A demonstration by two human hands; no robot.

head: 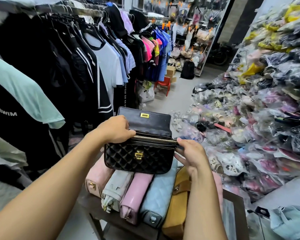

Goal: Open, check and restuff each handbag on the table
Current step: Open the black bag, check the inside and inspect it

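Note:
A black quilted handbag (139, 157) with a gold clasp sits on top of a row of bags, its flap (145, 121) raised away from me. My left hand (117, 129) grips the bag's top left edge by the zip. My right hand (190, 153) pinches the right end of the zip, fingers curled round the bag's side. Under it lie a pale pink bag (97, 179), a grey one (114, 191), a pink one (135, 196), a light blue quilted one (160, 194) and a mustard one (177, 210), all on a small dark table (97, 215).
A rail of hanging clothes (68, 63) runs along the left. A large heap of plastic-wrapped goods (249, 118) fills the right. A red chair (163, 84) and boxes stand further down the grey floor aisle. A light blue bag (291, 222) lies at the lower right.

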